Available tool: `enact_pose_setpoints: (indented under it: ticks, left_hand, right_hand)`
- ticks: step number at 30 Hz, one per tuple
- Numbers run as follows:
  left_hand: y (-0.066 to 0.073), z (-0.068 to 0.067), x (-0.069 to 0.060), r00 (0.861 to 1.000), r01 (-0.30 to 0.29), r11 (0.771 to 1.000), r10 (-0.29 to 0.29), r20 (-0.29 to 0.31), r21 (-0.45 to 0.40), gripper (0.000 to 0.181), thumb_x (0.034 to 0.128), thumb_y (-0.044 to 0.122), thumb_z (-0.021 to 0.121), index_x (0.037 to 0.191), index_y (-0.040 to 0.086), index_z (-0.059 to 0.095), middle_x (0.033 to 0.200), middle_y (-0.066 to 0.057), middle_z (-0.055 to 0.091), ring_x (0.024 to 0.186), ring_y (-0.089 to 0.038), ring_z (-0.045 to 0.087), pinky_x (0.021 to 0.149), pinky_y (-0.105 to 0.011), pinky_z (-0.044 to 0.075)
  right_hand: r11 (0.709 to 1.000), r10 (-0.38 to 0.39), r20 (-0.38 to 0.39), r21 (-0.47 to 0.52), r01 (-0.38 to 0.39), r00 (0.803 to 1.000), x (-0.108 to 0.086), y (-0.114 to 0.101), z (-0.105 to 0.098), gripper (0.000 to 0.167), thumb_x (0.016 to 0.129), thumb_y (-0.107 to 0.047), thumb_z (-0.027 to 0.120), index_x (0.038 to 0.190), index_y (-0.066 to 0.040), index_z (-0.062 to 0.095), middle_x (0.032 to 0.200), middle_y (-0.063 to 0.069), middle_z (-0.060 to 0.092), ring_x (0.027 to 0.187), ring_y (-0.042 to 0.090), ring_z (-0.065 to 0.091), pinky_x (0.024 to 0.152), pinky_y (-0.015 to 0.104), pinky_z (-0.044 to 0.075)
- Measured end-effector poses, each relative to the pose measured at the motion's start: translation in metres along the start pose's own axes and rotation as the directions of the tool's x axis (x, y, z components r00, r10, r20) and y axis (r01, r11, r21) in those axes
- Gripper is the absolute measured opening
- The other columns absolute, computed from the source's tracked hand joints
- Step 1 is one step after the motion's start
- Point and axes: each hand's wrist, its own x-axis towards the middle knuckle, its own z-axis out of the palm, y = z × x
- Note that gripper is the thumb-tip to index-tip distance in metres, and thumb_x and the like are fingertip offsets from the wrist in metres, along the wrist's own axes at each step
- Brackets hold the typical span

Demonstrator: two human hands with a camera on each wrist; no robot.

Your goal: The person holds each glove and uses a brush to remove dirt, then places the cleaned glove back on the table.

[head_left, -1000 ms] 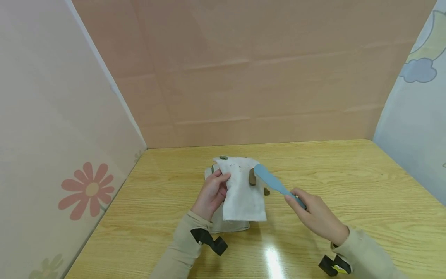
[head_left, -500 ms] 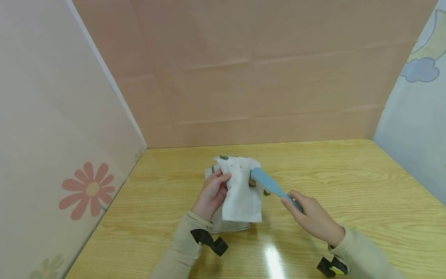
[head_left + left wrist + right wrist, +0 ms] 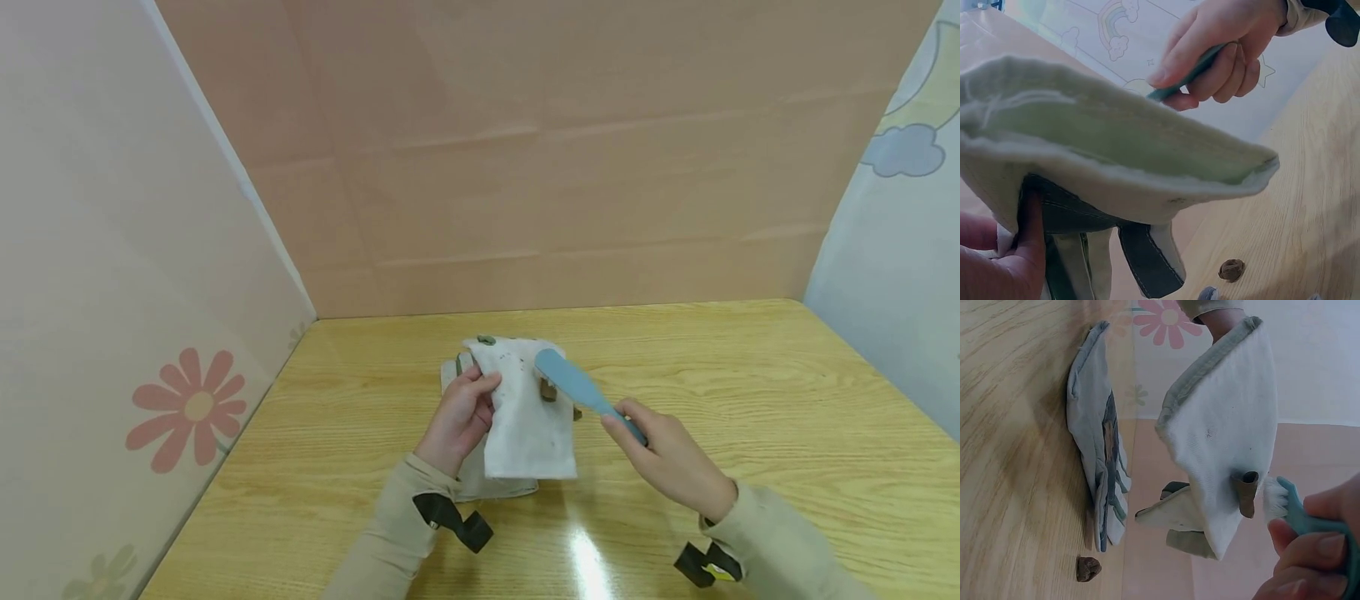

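Note:
My left hand [image 3: 461,421] grips a white work glove [image 3: 517,433] with dark green trim, lifted above the table with its cuff toward me. In my right hand [image 3: 678,462] is a blue brush [image 3: 576,385] with white bristles [image 3: 1274,499], its head at the raised glove. A curled brown piece [image 3: 1247,494], like dry leaf or bark, clings to the glove's fabric beside the bristles. Small dark specks dot the cloth. Beneath lies a second glove [image 3: 1088,419], mostly covered by the first in the head view. Whether the bristles touch the fabric cannot be told.
A small brown clump [image 3: 1089,569] rests on the wooden table [image 3: 712,367] near the lying glove's fingers. A patterned white wall [image 3: 112,250] stands at the left, a pinkish-brown backdrop [image 3: 525,167] behind, and another patterned wall [image 3: 900,250] at the right.
My right hand and the brush have shifted slightly left, with small down-and-up strokes over the glove. The brush head now partly covers the curled brown piece. The raised glove sways slightly.

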Motion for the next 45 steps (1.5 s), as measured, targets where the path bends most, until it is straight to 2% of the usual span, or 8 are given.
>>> enact_pose_setpoints:
  ticks: [8, 17, 20, 27, 32, 36, 40, 45]
  left_hand:
    - [0.0012, -0.0022, -0.0013, 1.0, -0.004, 0.999, 0.004, 0.013, 0.034, 0.036, 0.0967, 0.003, 0.039, 0.132, -0.003, 0.037, 0.089, 0.008, 0.065, 0.078, -0.002, 0.065, 0.07, -0.021, 0.051]
    - [0.0004, -0.0034, -0.0008, 0.997, -0.003, 1.0, 0.001, 0.078, 0.026, 0.041, 0.0967, 0.001, 0.036, 0.136, -0.005, 0.031, 0.095, 0.008, 0.064, 0.087, -0.002, 0.063, 0.078, -0.02, 0.05]
    - [0.0, -0.0025, -0.0013, 0.997, 0.011, 1.0, -0.012, 0.074, 0.02, 0.042, 0.0969, 0.001, 0.036, 0.138, -0.004, 0.03, 0.096, 0.008, 0.062, 0.089, -0.002, 0.062, 0.081, -0.02, 0.048]
    - [-0.0016, -0.0054, -0.0022, 0.998, -0.007, 0.999, 0.005, 0.068, 0.033, 0.044, 0.0964, -0.001, 0.038, 0.139, -0.007, 0.029, 0.108, 0.001, 0.058, 0.094, -0.004, 0.059, 0.083, -0.021, 0.047]
    - [-0.001, -0.0045, -0.0017, 0.999, -0.015, 0.999, 0.013, 0.044, 0.037, 0.042, 0.0943, -0.003, 0.042, 0.135, -0.006, 0.033, 0.099, 0.006, 0.061, 0.088, -0.002, 0.06, 0.079, -0.018, 0.048]
    - [-0.0011, -0.0031, -0.0008, 0.999, 0.001, 0.999, -0.003, 0.045, 0.039, 0.04, 0.0929, -0.004, 0.044, 0.133, -0.003, 0.037, 0.089, 0.011, 0.063, 0.08, 0.0, 0.062, 0.075, -0.016, 0.049]
    - [-0.0012, -0.0031, -0.0009, 0.997, 0.011, 0.999, -0.014, 0.075, 0.037, 0.038, 0.0937, -0.004, 0.043, 0.131, -0.003, 0.037, 0.087, 0.011, 0.064, 0.079, 0.0, 0.062, 0.075, -0.016, 0.049]
    - [-0.0002, -0.0028, -0.002, 0.997, 0.01, 0.999, -0.013, 0.079, 0.035, 0.039, 0.0943, -0.004, 0.042, 0.133, -0.003, 0.035, 0.09, 0.012, 0.063, 0.082, 0.0, 0.062, 0.076, -0.016, 0.049]
  right_hand:
    - [0.998, 0.047, 0.02, -0.033, -0.047, 0.999, -0.0042, 0.0066, -0.0022, 0.02, 0.099, -0.02, 0.045, 0.082, -0.012, 0.05, 0.056, -0.011, 0.026, 0.043, -0.003, 0.019, 0.039, 0.018, 0.026]
    - [1.0, 0.013, 0.003, -0.022, -0.013, 1.0, -0.0031, 0.0045, -0.0027, 0.019, 0.099, -0.018, 0.045, 0.081, -0.012, 0.049, 0.056, -0.011, 0.026, 0.044, -0.004, 0.019, 0.038, 0.018, 0.026]
    - [1.0, 0.016, 0.014, -0.016, -0.016, 1.0, -0.0028, 0.0044, -0.0007, 0.018, 0.099, -0.018, 0.046, 0.082, -0.012, 0.05, 0.056, -0.011, 0.025, 0.044, -0.004, 0.019, 0.039, 0.018, 0.026]
    - [0.999, 0.043, 0.037, -0.022, -0.042, 0.998, -0.0057, 0.0081, -0.0004, 0.019, 0.099, -0.019, 0.045, 0.082, -0.012, 0.051, 0.056, -0.01, 0.026, 0.044, -0.003, 0.018, 0.039, 0.019, 0.026]
    - [0.998, 0.045, 0.023, -0.041, -0.044, 0.999, -0.006, 0.008, -0.0033, 0.019, 0.099, -0.019, 0.045, 0.082, -0.012, 0.051, 0.056, -0.011, 0.026, 0.044, -0.004, 0.019, 0.039, 0.018, 0.026]
    - [0.999, 0.009, -0.004, -0.038, -0.01, 1.0, -0.0044, 0.0056, -0.0042, 0.018, 0.098, -0.017, 0.046, 0.081, -0.012, 0.051, 0.056, -0.011, 0.026, 0.044, -0.004, 0.019, 0.039, 0.018, 0.026]
    - [1.0, 0.003, 0.001, -0.031, -0.003, 1.0, -0.0024, 0.0037, -0.0031, 0.017, 0.098, -0.018, 0.047, 0.083, -0.013, 0.052, 0.056, -0.011, 0.026, 0.044, -0.004, 0.018, 0.039, 0.018, 0.026]
    - [0.999, 0.046, 0.032, -0.018, -0.045, 0.998, -0.0032, 0.0057, -0.0009, 0.02, 0.099, -0.021, 0.046, 0.081, -0.012, 0.05, 0.055, -0.01, 0.026, 0.043, -0.003, 0.018, 0.039, 0.018, 0.026]
